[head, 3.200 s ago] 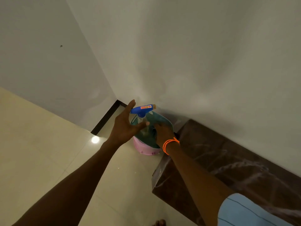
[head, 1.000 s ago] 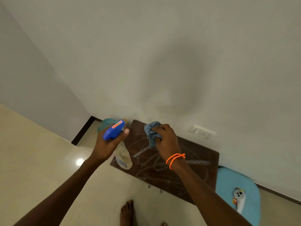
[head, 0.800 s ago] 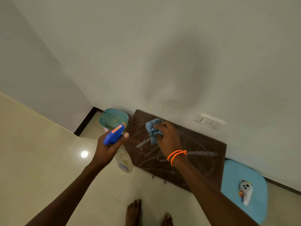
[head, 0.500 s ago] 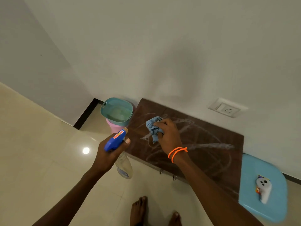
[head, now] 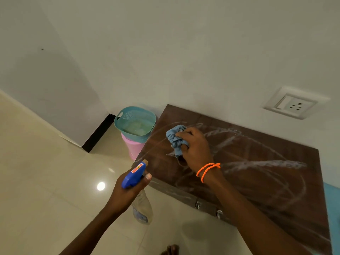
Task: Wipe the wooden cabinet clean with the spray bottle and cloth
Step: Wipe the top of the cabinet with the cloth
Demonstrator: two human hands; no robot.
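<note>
Cabinet: the dark wooden cabinet (head: 257, 173) stands against the wall, its top streaked with pale smears; it fills more of the view than half a second ago and sits further right.
Cloth: a crumpled blue cloth (head: 175, 139) lies pressed on the left part of the cabinet top, much where it was on the top half a second ago.
Right hand: the right hand (head: 196, 150) has its fingers curled tight around the cloth, as before; two orange bands (head: 207, 171) circle the wrist.
Spray bottle: the spray bottle (head: 137, 190) hangs off the cabinet's front left corner, blue head up, clear body below, over the floor; it is lower in view than earlier.
Left hand: the left hand (head: 131, 188) is wrapped around the bottle's neck, one finger at the trigger.
Basket: a teal basket (head: 135, 123) sits on a pink bin (head: 133, 149) just beside the cabinet's left end.
Socket: a wall socket (head: 292, 105) is above the cabinet's right part, nearer the right edge than before.
Floor: glossy beige tiles (head: 46, 172); toes (head: 171, 250) show at the bottom edge, less of the feet than earlier.
</note>
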